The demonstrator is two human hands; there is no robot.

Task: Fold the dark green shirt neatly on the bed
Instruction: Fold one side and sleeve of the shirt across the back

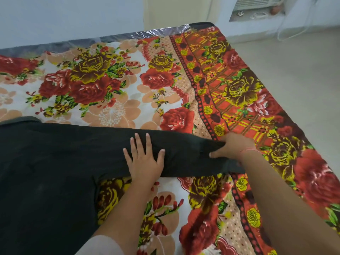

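Observation:
The dark green shirt (55, 162) lies spread on the bed, its body at the lower left and one long sleeve stretched out to the right. My left hand (144, 159) presses flat on the middle of that sleeve, fingers straight and spread. My right hand (233, 146) grips the sleeve's cuff end, with the thumb on top and the fingers curled under the cloth. The rest of the shirt runs out of view at the left edge.
The bed (110, 80) is covered by a floral blanket in red, yellow and cream. Its right edge (301, 129) drops to a pale floor (303, 70). A wall and a low unit (257, 8) stand behind the bed.

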